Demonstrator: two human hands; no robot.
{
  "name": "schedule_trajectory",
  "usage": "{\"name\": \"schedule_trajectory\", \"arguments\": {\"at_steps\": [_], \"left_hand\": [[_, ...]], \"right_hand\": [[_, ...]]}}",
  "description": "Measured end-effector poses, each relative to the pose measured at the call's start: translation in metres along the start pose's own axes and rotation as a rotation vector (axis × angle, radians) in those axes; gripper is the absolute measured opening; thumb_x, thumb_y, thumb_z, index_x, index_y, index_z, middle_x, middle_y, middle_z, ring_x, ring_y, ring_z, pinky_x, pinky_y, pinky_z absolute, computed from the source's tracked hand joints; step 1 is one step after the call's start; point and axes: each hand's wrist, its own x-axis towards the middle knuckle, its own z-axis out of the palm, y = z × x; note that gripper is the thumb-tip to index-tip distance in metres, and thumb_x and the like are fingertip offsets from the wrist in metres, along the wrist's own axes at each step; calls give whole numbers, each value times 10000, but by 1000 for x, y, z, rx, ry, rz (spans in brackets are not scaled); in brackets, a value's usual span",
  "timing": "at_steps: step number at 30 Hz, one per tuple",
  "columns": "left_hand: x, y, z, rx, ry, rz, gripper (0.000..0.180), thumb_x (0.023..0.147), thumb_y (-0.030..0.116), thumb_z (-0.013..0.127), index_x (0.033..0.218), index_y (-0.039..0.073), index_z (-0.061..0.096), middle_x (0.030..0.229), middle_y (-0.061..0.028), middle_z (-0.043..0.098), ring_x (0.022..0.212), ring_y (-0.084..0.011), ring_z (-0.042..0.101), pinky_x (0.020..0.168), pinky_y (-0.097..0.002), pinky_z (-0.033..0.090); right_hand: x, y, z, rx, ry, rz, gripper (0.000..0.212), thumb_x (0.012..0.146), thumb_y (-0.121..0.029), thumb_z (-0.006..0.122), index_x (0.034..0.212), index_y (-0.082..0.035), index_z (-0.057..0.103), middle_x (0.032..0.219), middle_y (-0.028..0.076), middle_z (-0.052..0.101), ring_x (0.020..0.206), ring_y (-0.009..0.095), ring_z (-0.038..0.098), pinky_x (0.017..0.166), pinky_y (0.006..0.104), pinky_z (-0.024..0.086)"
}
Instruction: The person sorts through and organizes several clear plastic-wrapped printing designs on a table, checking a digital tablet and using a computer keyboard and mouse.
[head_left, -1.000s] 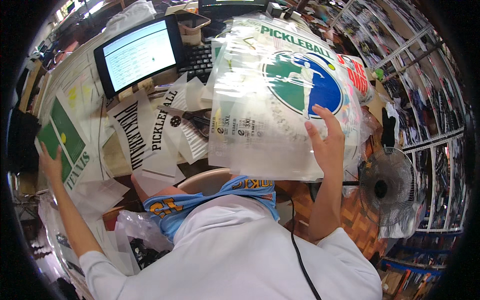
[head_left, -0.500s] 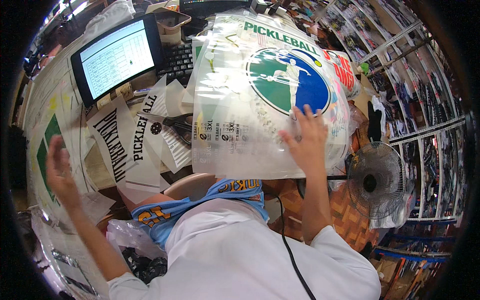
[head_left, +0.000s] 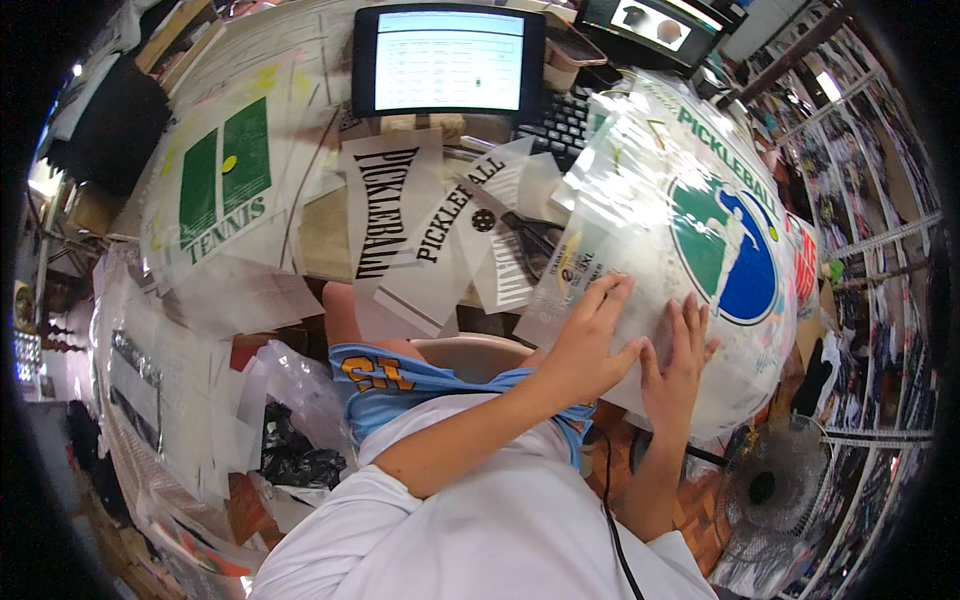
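Note:
My left hand reaches across my body to a sheet of small black size labels. Its fingers rest at the label sheet's edge, thumb held apart. Close beside it, my right hand lies with spread fingers on a stack of clear transfer film sheets. The top film carries a round green and blue print with a white player figure, under green lettering. Left of the stack lie film strips with black lettering and dark-handled scissors, partly covered by film.
A tablet stands behind the strips, with a black keyboard to its right. Green-printed film lies at the left. A fan stands at the right, before packed shelves. A plastic bag is at lower left.
My left hand has come from the far left to the label sheet. My right hand has shifted towards the stack's near edge. The view has swung left.

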Motion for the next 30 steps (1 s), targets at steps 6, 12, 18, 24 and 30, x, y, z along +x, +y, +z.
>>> {"name": "schedule_trajectory", "arguments": {"at_steps": [6, 12, 18, 24, 30], "left_hand": [[12, 12, -2, -365, -87, -205, 754, 802, 55, 682, 1458, 1, 316, 1228, -175, 543, 783, -127, 563, 676, -252, 515], [23, 34, 4, -603, -238, -227, 742, 834, 62, 662, 1474, 28, 287, 1227, -156, 593, 833, -83, 577, 707, -241, 522], [21, 21, -15, -229, -130, 63, 633, 874, 244, 643, 1410, 9, 405, 1322, -222, 519, 1162, -316, 550, 1003, -412, 421], [8, -7, -26, 491, 37, 85, 671, 833, 396, 656, 1366, 36, 466, 1513, -282, 201, 1409, -460, 154, 1129, -556, 152], [4, -15, -22, 626, 8, 121, 699, 806, 434, 660, 1358, 45, 480, 1510, -300, 192, 1422, -444, 149, 1126, -575, 139]], "right_hand": [[-1, -11, -24, 168, -96, -22, 670, 792, -186, 695, 1401, -87, 434, 1518, 130, 328, 1446, 311, 203, 1150, 545, 50], [-19, -21, -32, 219, -100, 33, 784, 722, -28, 680, 1435, -43, 355, 1426, 178, 437, 1355, 360, 362, 1131, 495, 209], [-16, 72, -54, 281, 279, 355, 409, 895, 5, 550, 1302, 27, 519, 1254, 149, 584, 1115, 243, 573, 942, 345, 464], [6, 61, -128, 665, 694, 399, 446, 990, -267, 514, 1344, 3, 488, 1246, 156, 590, 1097, 265, 590, 941, 365, 475], [4, 56, -144, 704, 732, 319, 482, 997, -268, 487, 1368, 35, 442, 1272, 205, 570, 1137, 310, 578, 979, 406, 453]]}}
